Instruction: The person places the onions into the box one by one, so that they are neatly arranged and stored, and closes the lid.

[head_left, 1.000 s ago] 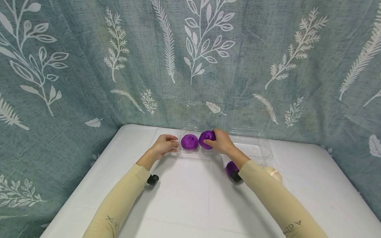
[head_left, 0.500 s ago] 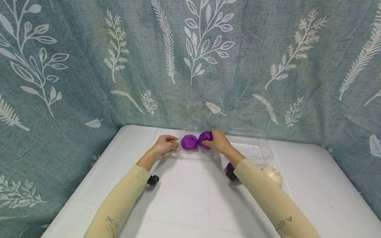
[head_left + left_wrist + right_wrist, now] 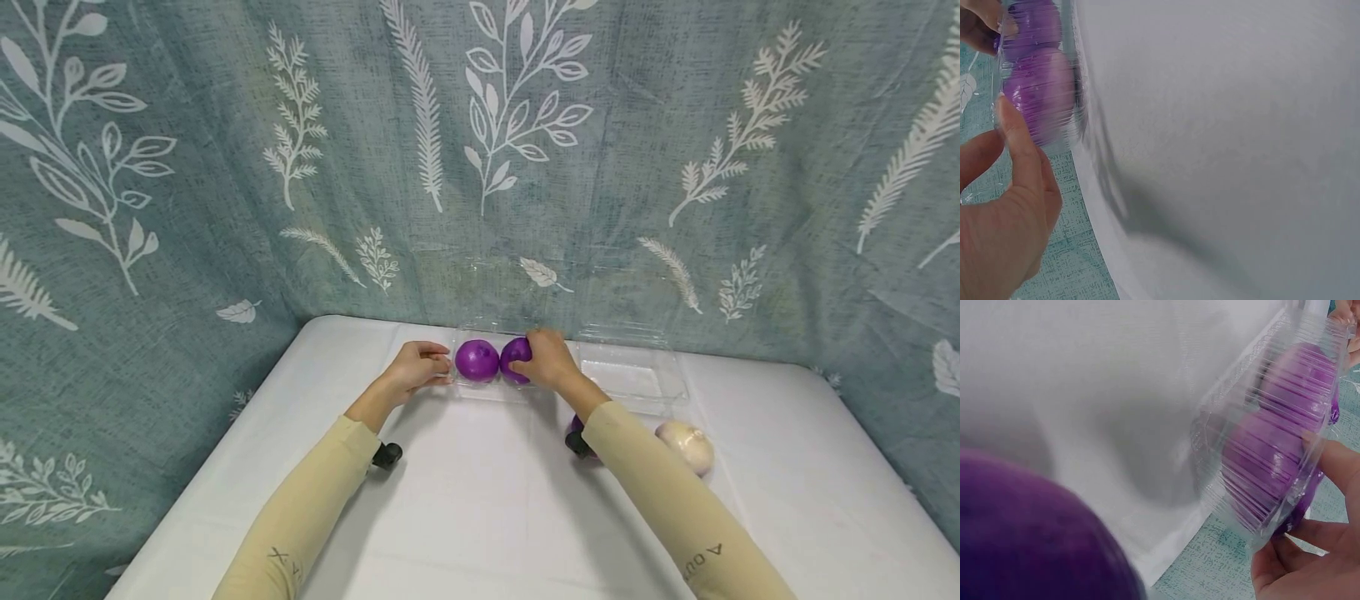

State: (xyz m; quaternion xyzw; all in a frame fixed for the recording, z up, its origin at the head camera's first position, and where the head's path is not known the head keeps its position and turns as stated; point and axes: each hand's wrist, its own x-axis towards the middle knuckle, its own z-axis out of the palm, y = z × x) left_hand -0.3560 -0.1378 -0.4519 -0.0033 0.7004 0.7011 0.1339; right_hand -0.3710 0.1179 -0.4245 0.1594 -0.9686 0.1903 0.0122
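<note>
A clear plastic clamshell container (image 3: 491, 393) stands at the table's far edge with its lid up. Inside, a purple onion (image 3: 477, 361) sits in the left part. My right hand (image 3: 550, 358) grips a second purple onion (image 3: 514, 360) from above, low in the container's right part and against the first. At the container's left end, my left hand (image 3: 412, 367) pinches the rim and wall, seen in the left wrist view with fingertips (image 3: 1005, 106) on the plastic. A third purple onion (image 3: 1029, 531) is close below the right wrist, largely covered by the arm in the head view.
Right of the first, another clear open container (image 3: 630, 379) stands on the white table (image 3: 480, 500). A pale onion (image 3: 686, 447) lies in front of it, beside the right sleeve. A patterned blue-green curtain (image 3: 450, 167) hangs directly behind the table.
My right hand has moved slightly left and down, bringing its purple onion lower into the container beside the first. More of the pale onion shows past the sleeve. My left hand stays put.
</note>
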